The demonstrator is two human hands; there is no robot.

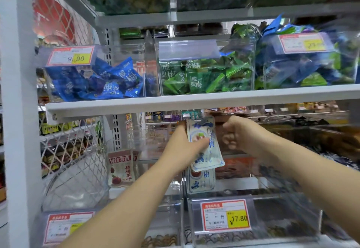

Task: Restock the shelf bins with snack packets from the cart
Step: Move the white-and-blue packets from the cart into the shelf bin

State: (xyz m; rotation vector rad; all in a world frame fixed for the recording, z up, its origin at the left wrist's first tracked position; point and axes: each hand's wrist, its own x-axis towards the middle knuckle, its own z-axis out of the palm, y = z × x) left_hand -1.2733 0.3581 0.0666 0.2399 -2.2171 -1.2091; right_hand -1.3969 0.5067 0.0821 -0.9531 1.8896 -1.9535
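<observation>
- Now, the left hand (185, 148) holds a white-and-blue snack packet (211, 154) up just under the front edge of the middle shelf (175, 101), with the thumb across its face and the fingers behind.
- The packet's long axis runs close to upright, slightly tilted, with its printed face towards the person.
- The right hand (237, 136) sits just beside the packet's right edge with its fingers curled. Through the blur I cannot tell whether it touches the packet or holds anything.
- The packet lies straight ahead of both hands, and the left hand carries it. By my judgement the drop goes forward and down into the clear bin (292, 218) below.
- A second packet (201, 179) of the same print stands directly beneath the held one, behind the clear bin wall.
- That bin wears a 17.80 price tag (226, 216). The dark small pieces low in it are too blurred to name.
- To the left, a red-and-white packet (120, 168) stands in the neighbouring clear bin.
- On the shelf above, the left bin (93, 80) holds blue packets, the middle bin (204, 76) green ones and the right bin (307, 68) a mix of both.
- The cart is out of sight.
</observation>
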